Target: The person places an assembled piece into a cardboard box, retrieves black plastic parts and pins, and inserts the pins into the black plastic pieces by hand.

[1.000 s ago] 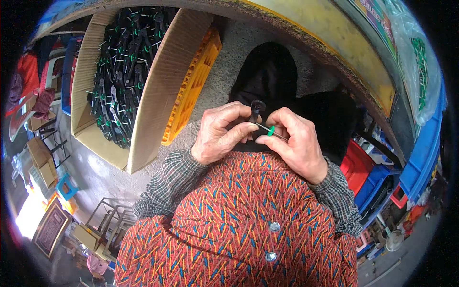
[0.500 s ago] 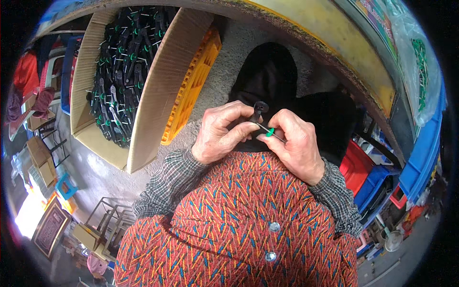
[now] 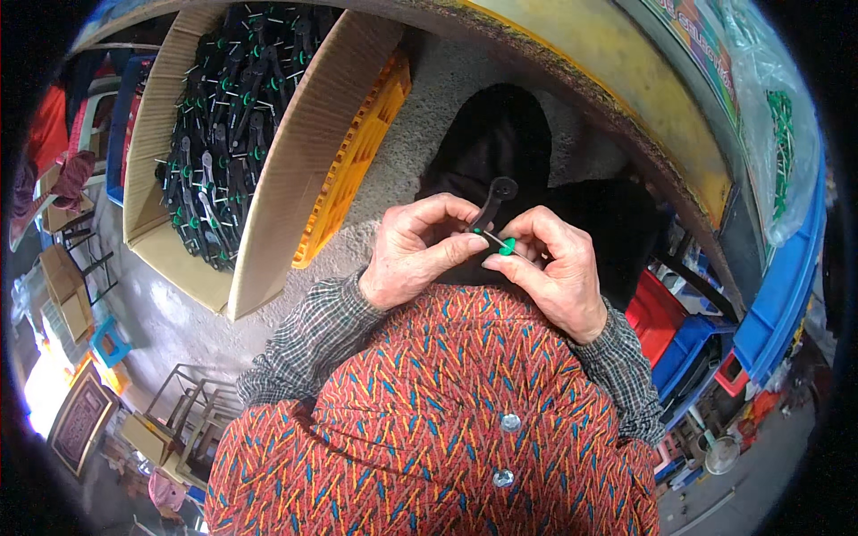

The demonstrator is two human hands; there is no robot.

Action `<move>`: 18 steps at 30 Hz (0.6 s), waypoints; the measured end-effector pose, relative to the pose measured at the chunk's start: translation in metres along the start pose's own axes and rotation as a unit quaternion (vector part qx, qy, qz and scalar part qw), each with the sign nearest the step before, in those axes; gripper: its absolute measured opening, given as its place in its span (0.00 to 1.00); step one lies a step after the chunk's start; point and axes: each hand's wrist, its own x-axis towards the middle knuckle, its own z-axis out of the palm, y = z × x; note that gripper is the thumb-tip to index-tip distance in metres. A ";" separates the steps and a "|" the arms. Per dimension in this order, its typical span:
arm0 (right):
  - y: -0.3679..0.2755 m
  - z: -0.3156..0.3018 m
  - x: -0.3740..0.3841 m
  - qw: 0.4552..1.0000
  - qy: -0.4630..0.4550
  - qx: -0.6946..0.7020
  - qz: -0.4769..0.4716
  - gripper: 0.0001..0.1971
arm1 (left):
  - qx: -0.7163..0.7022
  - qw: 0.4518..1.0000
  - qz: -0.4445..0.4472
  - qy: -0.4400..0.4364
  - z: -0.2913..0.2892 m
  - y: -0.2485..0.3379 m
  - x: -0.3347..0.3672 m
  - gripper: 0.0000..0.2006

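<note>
I see my left hand (image 3: 418, 252) pinching the black plastic arm (image 3: 492, 202) — its long axis running up and away from the fingers — while my right hand (image 3: 551, 268) grips what looks like a green-tipped pin (image 3: 500, 244) just beside it, over my lap

Both hands meet just above the red patterned vest (image 3: 447, 411) — left hand (image 3: 416, 255) curled, thumb and forefinger pinched; right hand (image 3: 554, 268) facing it, fingertips pinched too, touching the left — checked-sleeved forearms angling inward from either side.
</note>
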 end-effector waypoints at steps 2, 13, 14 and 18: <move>0.001 -0.001 -0.001 0.999 -0.009 0.027 0.019 0.11 | -0.011 0.999 0.035 0.013 0.003 0.000 0.001 0.08; 0.009 -0.008 -0.006 0.997 -0.032 0.056 0.040 0.11 | -0.122 0.990 -0.066 -0.002 0.018 0.018 -0.002 0.09; 0.010 -0.008 -0.007 0.998 -0.028 0.053 0.034 0.11 | -0.104 0.994 -0.038 -0.004 0.019 0.018 -0.001 0.08; 0.016 -0.012 -0.008 0.998 -0.030 0.044 0.016 0.11 | 0.051 0.996 0.063 0.026 0.023 0.011 0.000 0.07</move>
